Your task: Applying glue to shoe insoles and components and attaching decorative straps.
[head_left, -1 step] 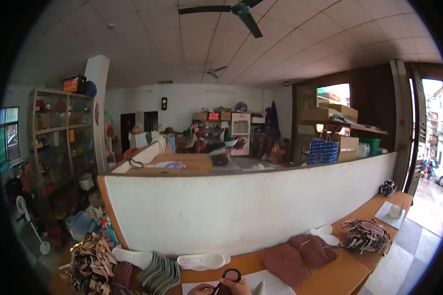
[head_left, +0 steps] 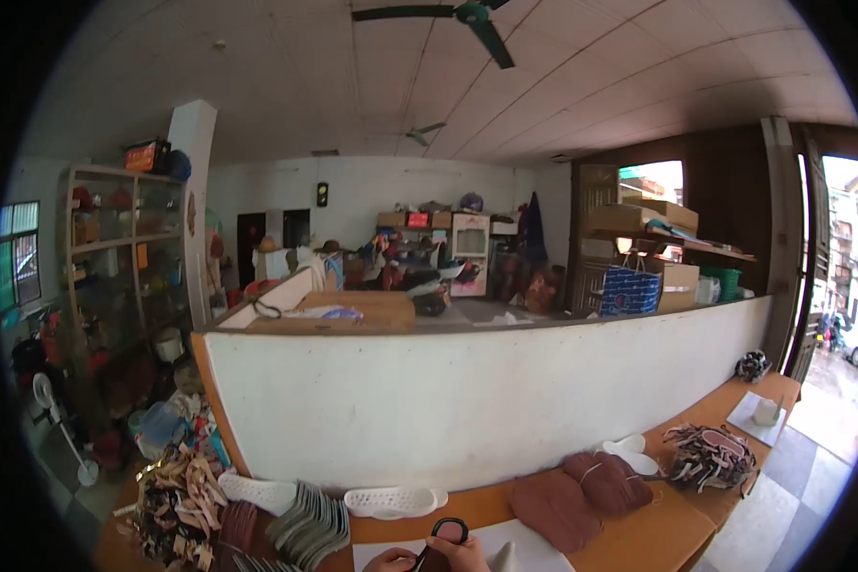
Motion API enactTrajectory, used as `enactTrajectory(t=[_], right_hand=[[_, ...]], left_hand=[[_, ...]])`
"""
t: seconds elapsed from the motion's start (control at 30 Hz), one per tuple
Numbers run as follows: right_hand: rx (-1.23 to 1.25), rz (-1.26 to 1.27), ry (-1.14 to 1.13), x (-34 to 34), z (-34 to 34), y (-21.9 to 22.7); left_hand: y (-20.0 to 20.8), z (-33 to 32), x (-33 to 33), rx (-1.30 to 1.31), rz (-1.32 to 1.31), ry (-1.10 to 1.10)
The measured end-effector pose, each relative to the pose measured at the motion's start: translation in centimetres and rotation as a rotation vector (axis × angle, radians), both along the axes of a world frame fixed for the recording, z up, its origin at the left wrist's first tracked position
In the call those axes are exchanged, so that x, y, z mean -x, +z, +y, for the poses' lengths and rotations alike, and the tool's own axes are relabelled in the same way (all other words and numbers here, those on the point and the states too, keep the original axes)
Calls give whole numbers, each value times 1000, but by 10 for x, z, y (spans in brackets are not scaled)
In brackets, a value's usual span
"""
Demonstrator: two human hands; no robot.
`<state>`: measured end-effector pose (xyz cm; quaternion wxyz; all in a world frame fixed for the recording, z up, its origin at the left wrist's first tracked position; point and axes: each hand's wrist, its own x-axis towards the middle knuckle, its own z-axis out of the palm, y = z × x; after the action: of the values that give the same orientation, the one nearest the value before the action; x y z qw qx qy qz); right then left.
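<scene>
Only the tops of my two hands show at the bottom edge, over a white sheet (head_left: 529,551) on the orange worktable (head_left: 658,534). My right hand (head_left: 465,554) is closed around a dark piece with a black ring-shaped handle (head_left: 449,528) sticking up from it. My left hand (head_left: 388,561) sits just beside it, to the left, close to the same piece. Its fingers are cut off by the frame edge, so its grip is unclear.
Beyond the hands lie white perforated shoe soles (head_left: 394,500), a stack of grey insoles (head_left: 305,529), maroon fabric pieces (head_left: 555,510) and two strap piles (head_left: 176,505) (head_left: 710,458). A white partition (head_left: 467,400) backs the table. Cluttered shelves (head_left: 114,257) stand at left.
The view has shifted very slightly. My hands and the black ring-shaped handle stay in nearly the same place at the bottom edge.
</scene>
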<state>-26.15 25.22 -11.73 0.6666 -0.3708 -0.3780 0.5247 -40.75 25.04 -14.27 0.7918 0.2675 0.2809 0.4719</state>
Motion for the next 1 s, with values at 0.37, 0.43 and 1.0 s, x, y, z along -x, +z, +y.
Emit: enactTrajectory(t=[0.37,0.43,1.0], right_hand=[[163,140,122,4,-1,26],[177,182,133,3,-2,17],[246,253,140,1,-12,5]], left_hand=[[34,-19,8,-168,179,144],[32,-23,6,-183,242,146],[33,-32,-1,-532,903,196]])
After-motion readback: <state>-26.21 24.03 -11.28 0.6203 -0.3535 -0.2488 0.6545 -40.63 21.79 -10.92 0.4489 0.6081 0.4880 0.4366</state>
